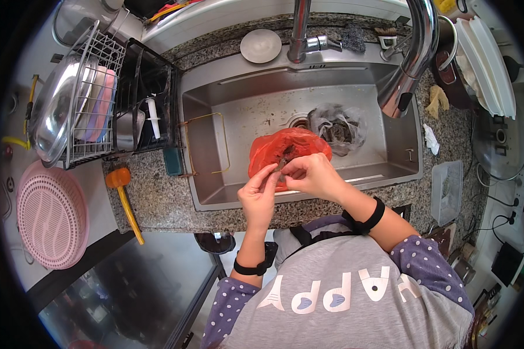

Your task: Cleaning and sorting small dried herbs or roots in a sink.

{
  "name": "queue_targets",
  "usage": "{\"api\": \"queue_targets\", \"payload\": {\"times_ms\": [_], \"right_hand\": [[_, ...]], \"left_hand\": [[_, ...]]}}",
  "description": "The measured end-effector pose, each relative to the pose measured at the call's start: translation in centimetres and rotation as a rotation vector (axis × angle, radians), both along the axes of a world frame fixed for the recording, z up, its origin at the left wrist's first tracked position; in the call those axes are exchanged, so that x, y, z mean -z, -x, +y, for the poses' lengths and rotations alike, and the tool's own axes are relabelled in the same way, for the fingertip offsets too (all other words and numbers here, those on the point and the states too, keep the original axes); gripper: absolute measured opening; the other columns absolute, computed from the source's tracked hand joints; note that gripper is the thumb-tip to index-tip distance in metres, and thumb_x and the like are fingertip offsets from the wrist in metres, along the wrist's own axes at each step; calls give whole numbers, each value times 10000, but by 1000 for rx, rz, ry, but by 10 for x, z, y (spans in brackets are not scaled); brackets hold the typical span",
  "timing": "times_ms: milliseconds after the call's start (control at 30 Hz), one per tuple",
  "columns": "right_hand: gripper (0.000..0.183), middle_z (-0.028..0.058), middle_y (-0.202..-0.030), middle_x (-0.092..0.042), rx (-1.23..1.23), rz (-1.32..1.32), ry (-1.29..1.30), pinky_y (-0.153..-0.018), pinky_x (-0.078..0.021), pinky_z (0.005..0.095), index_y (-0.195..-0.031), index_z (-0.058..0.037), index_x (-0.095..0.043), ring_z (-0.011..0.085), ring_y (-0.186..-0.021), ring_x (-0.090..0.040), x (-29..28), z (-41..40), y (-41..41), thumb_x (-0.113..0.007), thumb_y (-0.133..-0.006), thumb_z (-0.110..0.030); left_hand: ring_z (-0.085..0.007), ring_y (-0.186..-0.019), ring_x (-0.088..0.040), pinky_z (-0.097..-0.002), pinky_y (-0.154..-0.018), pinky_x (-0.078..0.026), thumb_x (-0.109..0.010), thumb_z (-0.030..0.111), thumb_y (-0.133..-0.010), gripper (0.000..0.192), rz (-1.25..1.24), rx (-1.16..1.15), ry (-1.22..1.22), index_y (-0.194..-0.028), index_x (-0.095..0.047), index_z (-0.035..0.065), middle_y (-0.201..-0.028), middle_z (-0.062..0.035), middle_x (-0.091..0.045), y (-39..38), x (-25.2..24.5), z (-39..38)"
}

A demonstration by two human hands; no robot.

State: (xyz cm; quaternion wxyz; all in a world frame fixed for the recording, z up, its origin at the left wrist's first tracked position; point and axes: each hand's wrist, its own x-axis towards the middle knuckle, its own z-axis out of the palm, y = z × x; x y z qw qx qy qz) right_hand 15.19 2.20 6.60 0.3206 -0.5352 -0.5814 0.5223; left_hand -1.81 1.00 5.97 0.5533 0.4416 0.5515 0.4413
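Both my hands meet over a red plastic bag (266, 150) at the near side of a stainless steel sink (240, 96). Between the fingertips of my left hand (258, 189) and my right hand (312, 176) is a small greyish-brown item (280, 166), possibly a shrimp; it is too small to tell. The red bag gapes, with dark contents partly visible inside. Just behind and right of it, a clear plastic bag (340, 128) with dark contents lies on the sink floor, beside the drain (299, 122).
A wire rack (220, 139) spans the sink's left side. An orange-headed mallet (124, 187) lies on the granite counter at left, near a pink basket (52, 213). The faucet (412, 65) overhangs the sink's right side. A clear plastic container (446, 192) sits at right.
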Motion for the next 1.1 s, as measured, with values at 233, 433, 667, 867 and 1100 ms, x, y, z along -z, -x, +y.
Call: {"api": "queue_targets", "payload": {"times_ms": [233,433,667,867,1100], "right_hand": [[158,170,-748,-694,48,-88,-137,-641,-556,333,-840,30,-704,252,-693,-706,5,-2,7,-693,-726,-79],[121,167,-701,-659,63,-135,-340,-607,-539,359,-790,20,-683,289,-642,-675,5,-5,13,-688,-712,-73],[163,146,-755,-696,110,-26,-70,-654,-553,306,-867,20,-708,202,-680,-694,2,-4,2,-664,-764,-98],[234,85,-784,-709,129,329,224,-683,-543,272,-954,53,-696,118,-739,-674,-1,4,4,-685,-837,-149],[190,34,-797,-688,53,367,226,-636,-514,226,-931,28,-677,70,-711,-631,11,5,3,-713,-855,-143]], "left_hand": [[-99,-856,-662,-242,-779,-541,-669,-11,-888,186,102,13,-95,-1067,-706,-43,-968,-75,-717,0,5,-3],[-122,-879,-670,-248,-783,-562,-673,11,-898,230,-177,-108,63,-1117,-656,-58,-1000,-87,-702,2,13,-1],[-146,-886,-680,-281,-800,-583,-678,28,-897,271,-254,-230,257,-1150,-626,-54,-1026,-123,-699,18,3,8],[-158,-877,-697,-274,-753,-599,-695,30,-882,264,-280,-32,319,-1137,-648,-21,-998,-122,-717,20,10,3],[-152,-838,-696,-265,-724,-610,-698,20,-876,204,-310,-4,327,-1075,-693,-21,-983,-118,-716,19,6,2]]}}
